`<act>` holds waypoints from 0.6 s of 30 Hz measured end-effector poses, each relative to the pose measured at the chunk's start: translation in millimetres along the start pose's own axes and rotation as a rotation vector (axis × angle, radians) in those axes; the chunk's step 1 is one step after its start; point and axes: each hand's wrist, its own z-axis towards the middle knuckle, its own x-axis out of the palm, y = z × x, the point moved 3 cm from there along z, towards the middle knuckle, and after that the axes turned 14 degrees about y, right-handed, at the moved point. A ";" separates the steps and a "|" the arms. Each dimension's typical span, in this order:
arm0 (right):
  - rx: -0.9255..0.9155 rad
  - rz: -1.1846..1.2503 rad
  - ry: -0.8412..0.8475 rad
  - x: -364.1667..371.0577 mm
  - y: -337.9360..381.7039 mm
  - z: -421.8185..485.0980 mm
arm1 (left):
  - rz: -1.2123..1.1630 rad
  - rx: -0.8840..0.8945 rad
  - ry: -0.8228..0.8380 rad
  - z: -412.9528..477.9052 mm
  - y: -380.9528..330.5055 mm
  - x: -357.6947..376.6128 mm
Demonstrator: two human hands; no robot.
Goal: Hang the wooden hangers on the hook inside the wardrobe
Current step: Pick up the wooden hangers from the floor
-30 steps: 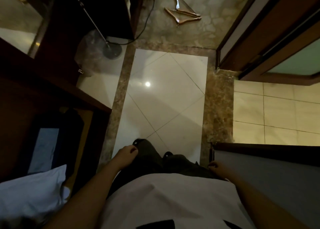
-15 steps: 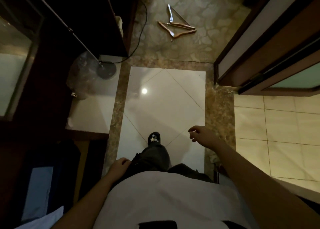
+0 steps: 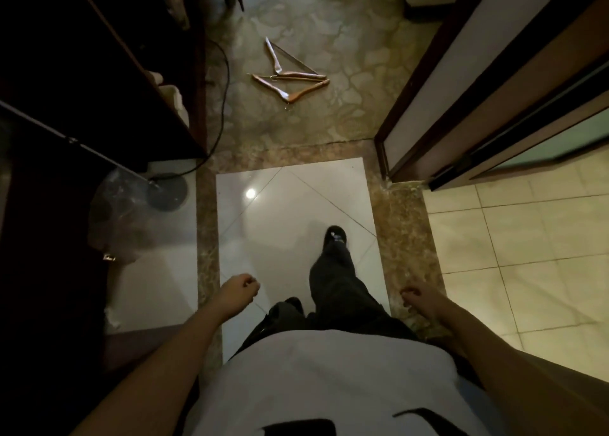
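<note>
Nearest, at the bottom edge: white shirt (image 3: 329, 369), both forearms reaching out past it. Left hand (image 3: 239, 292) low beside the hip, fingers loosely curled toward the palm, nothing in it. Right hand (image 3: 420, 299) low on the other side, fingers loosely bent and pointing down, nothing held; fingertips partly turned from the camera, so hard to read finely. Both empty and swung apart, probably just for balance in mid-stride, with nothing yet to carry. Between them a dark trouser leg, black shoe (image 3: 336, 234) set forward on the pale tile (image 3: 280, 198), toe aimed up the passage; other foot mostly hidden under the shirt hem.

Further on, to the left: round grey stand base (image 3: 166, 190) with a black cable (image 3: 225, 106) trailing off it, crumpled clear plastic (image 3: 122, 218) alongside, dim and hard to make out. Above that, dark wooden cabinet (image 3: 99, 73), presumably the wardrobe; interior lost in shadow, no hook to be seen, top cut off by the frame.

Farthest, on the mottled marble floor (image 3: 346, 40): wooden hangers (image 3: 290, 78), lying flat in a loose overlapping heap, well apart from both hands, none hung. Looks like two or three, exact count unclear from the tangle. Metal hooks small, barely visible. To the right, a door frame (image 3: 445, 89), running out of view
</note>
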 end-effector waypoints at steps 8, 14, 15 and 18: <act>0.052 -0.001 0.022 -106.5 39.7 57.0 | -0.027 0.035 -0.025 61.7 -122.1 -63.3; -0.132 -0.077 0.065 -201.3 172.0 94.2 | -0.052 -0.059 -0.066 90.8 -165.3 -109.5; -0.178 -0.096 0.068 -214.5 198.2 98.8 | -0.086 -0.069 -0.083 93.6 -168.9 -116.5; -0.307 -0.107 0.068 -253.8 273.8 112.8 | -0.147 -0.116 -0.128 98.4 -174.2 -131.5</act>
